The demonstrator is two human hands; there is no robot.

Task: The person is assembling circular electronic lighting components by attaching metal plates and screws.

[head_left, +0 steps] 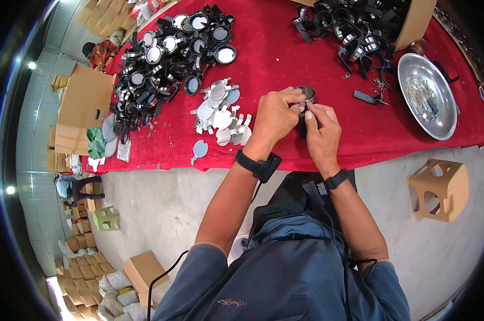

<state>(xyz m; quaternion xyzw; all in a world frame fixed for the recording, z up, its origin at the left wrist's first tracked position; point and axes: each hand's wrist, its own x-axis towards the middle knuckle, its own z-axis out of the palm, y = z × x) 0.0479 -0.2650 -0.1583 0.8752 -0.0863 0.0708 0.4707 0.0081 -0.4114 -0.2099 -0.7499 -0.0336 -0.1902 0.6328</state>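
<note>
Both my hands meet over the red-covered table, on a round black-handled ring piece (307,92) with a metal rim. My left hand (277,115) pinches its near left side, fingers bent over the rim. With thumb and fingers, my right hand (324,134) grips it from the right; the dark handle points toward me between the hands. Exactly what the fingertips press is hidden. Left of my left hand lies a pile of flat metal discs with tabs (220,119), and one single disc (199,150) sits apart, nearer the front edge.
Many black-handled round pieces (145,69) are heaped at the left; open black rings (354,32) lie far right. A metal bowl (450,104) holds small wire parts. A loose black handle (366,97) lies nearby. A tan stool (445,190) stands right. Cardboard boxes (81,115) are left.
</note>
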